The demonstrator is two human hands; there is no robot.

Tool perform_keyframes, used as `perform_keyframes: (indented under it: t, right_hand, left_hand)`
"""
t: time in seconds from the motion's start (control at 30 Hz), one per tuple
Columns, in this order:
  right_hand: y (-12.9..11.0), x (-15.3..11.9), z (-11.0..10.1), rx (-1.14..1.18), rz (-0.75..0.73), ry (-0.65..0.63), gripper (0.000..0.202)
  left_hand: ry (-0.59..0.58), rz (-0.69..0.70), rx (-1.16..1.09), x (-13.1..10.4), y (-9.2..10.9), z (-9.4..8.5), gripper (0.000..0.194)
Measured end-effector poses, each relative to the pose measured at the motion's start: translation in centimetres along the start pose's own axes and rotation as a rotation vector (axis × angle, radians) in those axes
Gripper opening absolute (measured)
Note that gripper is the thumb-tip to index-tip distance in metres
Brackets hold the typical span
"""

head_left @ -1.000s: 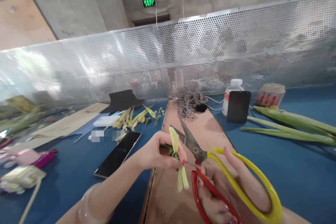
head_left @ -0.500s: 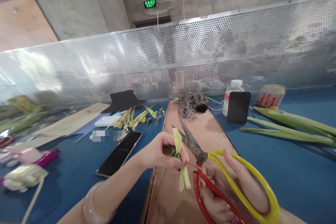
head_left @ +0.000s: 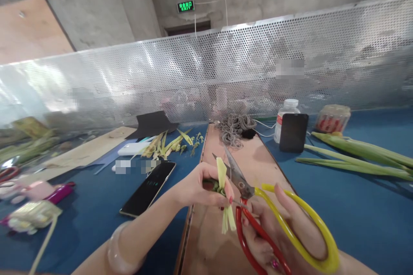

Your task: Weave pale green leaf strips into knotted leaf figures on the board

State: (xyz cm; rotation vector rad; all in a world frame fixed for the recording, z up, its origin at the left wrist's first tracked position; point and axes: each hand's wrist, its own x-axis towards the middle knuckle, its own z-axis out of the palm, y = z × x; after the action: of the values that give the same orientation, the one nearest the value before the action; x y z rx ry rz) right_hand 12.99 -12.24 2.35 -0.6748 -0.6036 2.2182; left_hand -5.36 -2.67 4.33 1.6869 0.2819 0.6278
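Note:
My left hand [head_left: 209, 187] pinches a small bundle of pale green leaf strips [head_left: 222, 174], with cut ends hanging below the fingers. A thin metal needle-like rod shows by the thumb, pointing toward my other hand. My right hand [head_left: 261, 232] holds large scissors [head_left: 242, 187] with one yellow and one red handle. Their blades stand partly apart, tips pointing up and away, just right of and behind the leaf strips. Whether the blades touch the strips I cannot tell.
A dark phone [head_left: 149, 189] lies left of my forearm, near leaf scraps [head_left: 167, 144]. Grey cord [head_left: 235, 126] is heaped at the back. To the right are a white bottle [head_left: 291, 105], an upright phone [head_left: 293, 133], a jar [head_left: 334, 118] and long green leaves [head_left: 361, 159]. A perforated metal screen [head_left: 155, 81] stands behind.
The scissors' handles have come slightly closer together. Both hands keep their grip on the leaf strips and scissors, and the whole view has shifted very slightly.

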Motion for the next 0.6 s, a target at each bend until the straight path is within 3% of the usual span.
perform_keyframes:
  t: [0.4, 0.5, 0.6]
  right_hand:
    - [-0.7, 0.0, 0.5, -0.038, -0.031, 0.045, 0.052]
    - [-2.0, -0.3, 0.7, -0.157, -0.119, 0.102, 0.049]
    - [-4.4, -0.1, -0.3, -0.424, -0.242, 0.274, 0.044]
  left_hand:
    - [0.014, -0.064, -0.015, -0.1, -0.4, 0.0, 0.011]
    - [0.114, -0.02, -0.085, -0.1, -0.7, -0.6, 0.011]
    - [0.278, 0.03, -0.19, 0.2, -1.3, -1.5, 0.012]
